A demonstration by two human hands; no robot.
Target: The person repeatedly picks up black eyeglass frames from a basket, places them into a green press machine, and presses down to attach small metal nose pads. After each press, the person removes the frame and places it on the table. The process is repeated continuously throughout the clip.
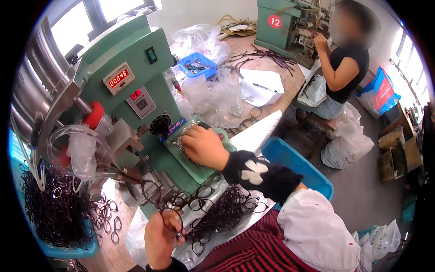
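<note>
My left hand [159, 240] is closed on a dark eyeglass frame [177, 222], held up near the front of a green machine [102, 61]. One of its rims stands close to the machine's working end. My right hand [206, 147] reaches into a green tray [199, 177] on the machine's base, its fingers curled down among small metal parts [179, 144]. What those fingertips pinch, if anything, is hidden. Below the tray, a pile of dark eyeglass frames [222, 211] lies on a silvery sheet [210, 251] in front of me.
At left, a blue basket [68, 251] is heaped with dark frames. Clear plastic bags [213, 93], a small blue bin [198, 65] and a white paper [267, 86] lie behind the tray. A blue crate [317, 181] stands to the right; a co-worker [344, 68] sits beyond at another green machine [278, 27].
</note>
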